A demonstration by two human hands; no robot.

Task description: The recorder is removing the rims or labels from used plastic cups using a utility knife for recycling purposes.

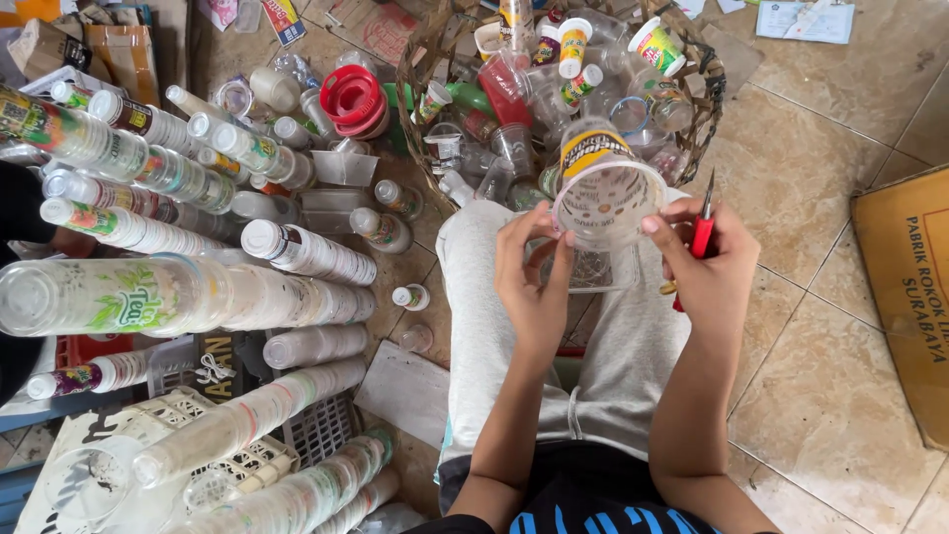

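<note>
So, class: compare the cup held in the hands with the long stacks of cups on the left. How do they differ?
The held cup is single; the stacked cups are nested in long columns. The held cup is gripped by the left hand and right hand, mouth facing the camera; the stacks lie sideways, untouched. The held cup bears a yellow and dark band; those stacks look mostly plain. Both are clear plastic.

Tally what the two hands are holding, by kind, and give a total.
Clear plastic cup, held between left hand and right hand: 1
Red-handled cutter, in right hand: 1
Total: 2
</note>
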